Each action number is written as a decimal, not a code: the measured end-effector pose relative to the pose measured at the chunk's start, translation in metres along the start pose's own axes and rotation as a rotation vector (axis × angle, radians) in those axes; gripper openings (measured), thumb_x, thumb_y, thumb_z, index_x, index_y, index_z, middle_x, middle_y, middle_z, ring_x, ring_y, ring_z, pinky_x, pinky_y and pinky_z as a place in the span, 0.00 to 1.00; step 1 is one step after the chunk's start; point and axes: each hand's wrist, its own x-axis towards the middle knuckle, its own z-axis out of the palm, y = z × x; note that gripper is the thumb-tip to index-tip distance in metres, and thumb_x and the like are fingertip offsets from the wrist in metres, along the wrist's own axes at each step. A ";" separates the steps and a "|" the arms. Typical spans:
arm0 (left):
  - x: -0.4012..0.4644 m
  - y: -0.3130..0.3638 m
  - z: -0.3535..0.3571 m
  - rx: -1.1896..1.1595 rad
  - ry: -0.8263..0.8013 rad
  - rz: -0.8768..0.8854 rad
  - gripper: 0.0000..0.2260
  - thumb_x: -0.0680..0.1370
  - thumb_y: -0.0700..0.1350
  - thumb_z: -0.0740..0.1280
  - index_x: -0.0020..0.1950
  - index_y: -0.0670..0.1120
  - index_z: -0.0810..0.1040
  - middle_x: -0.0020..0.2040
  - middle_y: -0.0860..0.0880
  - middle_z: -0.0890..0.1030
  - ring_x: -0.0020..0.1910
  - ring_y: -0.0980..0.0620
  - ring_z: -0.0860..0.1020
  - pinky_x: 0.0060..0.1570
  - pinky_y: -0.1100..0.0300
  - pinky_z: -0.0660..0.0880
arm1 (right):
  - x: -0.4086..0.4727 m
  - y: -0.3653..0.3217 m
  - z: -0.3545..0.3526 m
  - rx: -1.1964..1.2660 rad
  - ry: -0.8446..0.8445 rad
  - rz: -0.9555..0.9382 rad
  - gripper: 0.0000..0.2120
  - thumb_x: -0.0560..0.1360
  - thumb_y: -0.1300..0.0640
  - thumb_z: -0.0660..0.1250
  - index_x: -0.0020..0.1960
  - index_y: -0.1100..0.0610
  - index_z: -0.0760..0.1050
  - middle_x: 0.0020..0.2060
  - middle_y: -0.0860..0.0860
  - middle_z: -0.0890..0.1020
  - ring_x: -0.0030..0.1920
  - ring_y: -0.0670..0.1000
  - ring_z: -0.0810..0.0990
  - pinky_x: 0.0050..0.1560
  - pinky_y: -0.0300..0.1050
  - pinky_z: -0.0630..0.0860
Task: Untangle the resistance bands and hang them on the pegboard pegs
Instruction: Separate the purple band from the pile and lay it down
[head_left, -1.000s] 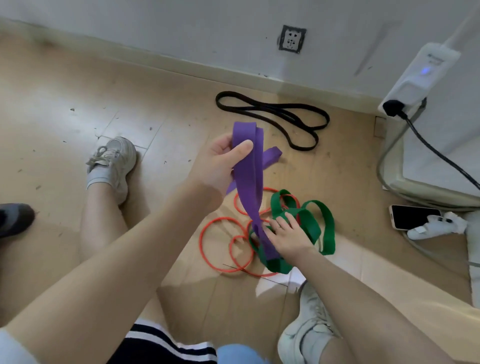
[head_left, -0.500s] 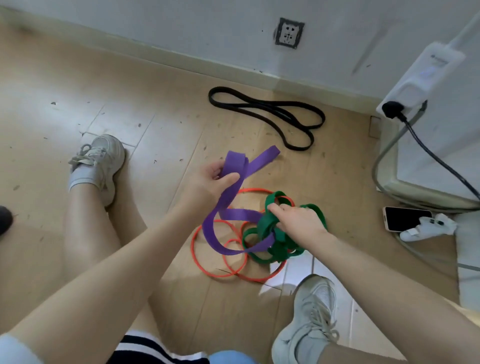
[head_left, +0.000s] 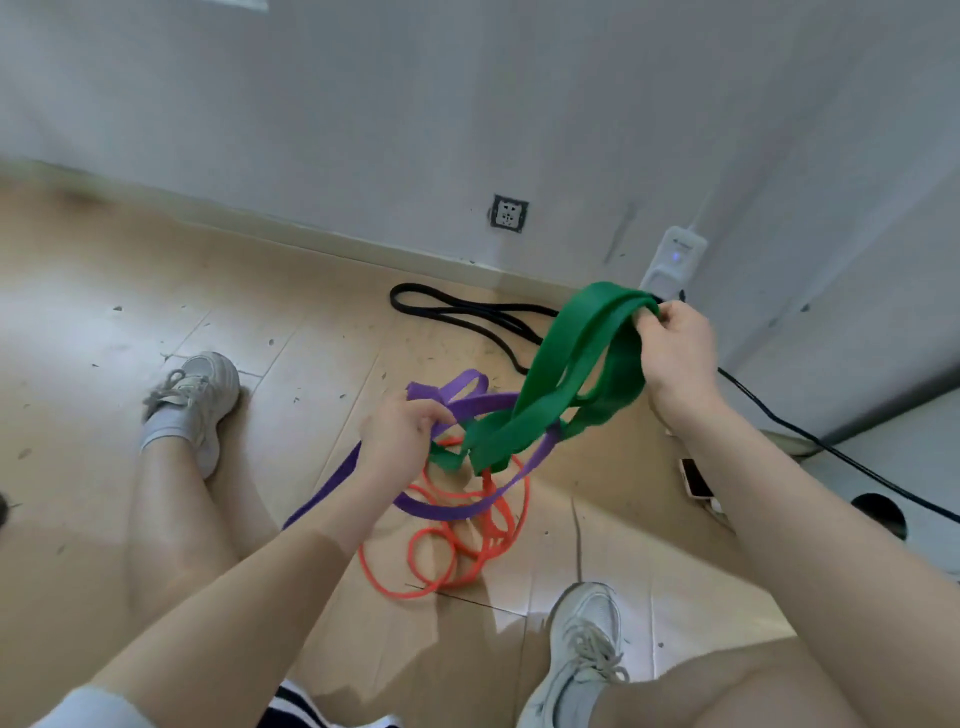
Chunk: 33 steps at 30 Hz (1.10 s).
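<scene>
green band: one, the widest, flat, lifted off the floor in several folded loops; its upper end is pinched in the clenched fingers of the right hand, its lower folds hang into the tangle, crossing the purple one.
purple band: one, flat, medium width; looped near the left hand, whose fingers are curled around it, with a tail running down-left over the floor.
orange band: one, thin, in several coils on the floor beneath the other two.
black band: one, thin, lying apart on the floor near the wall.
shoes: two, white, one at each side of the tangle.
phone: one, on the floor just beside the right forearm.
</scene>
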 end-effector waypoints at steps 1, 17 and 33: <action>-0.002 0.005 -0.001 -0.012 -0.017 -0.001 0.12 0.79 0.41 0.59 0.47 0.53 0.82 0.51 0.47 0.76 0.50 0.47 0.74 0.51 0.54 0.71 | 0.001 0.003 -0.003 0.000 -0.023 0.032 0.17 0.68 0.46 0.59 0.37 0.61 0.71 0.35 0.56 0.77 0.39 0.57 0.74 0.40 0.52 0.70; -0.015 0.044 0.014 -0.172 0.033 0.010 0.04 0.74 0.47 0.67 0.48 0.54 0.78 0.52 0.48 0.77 0.51 0.49 0.75 0.56 0.50 0.72 | -0.048 -0.005 -0.005 0.089 -0.543 -0.197 0.12 0.80 0.60 0.58 0.57 0.46 0.73 0.49 0.44 0.79 0.45 0.38 0.77 0.45 0.33 0.74; -0.013 0.051 0.000 -0.149 -0.040 0.321 0.10 0.69 0.51 0.73 0.47 0.50 0.79 0.47 0.51 0.71 0.47 0.52 0.71 0.53 0.53 0.71 | -0.037 0.027 0.012 -0.513 -0.764 -0.407 0.16 0.73 0.58 0.67 0.60 0.51 0.72 0.51 0.48 0.75 0.51 0.48 0.75 0.54 0.46 0.74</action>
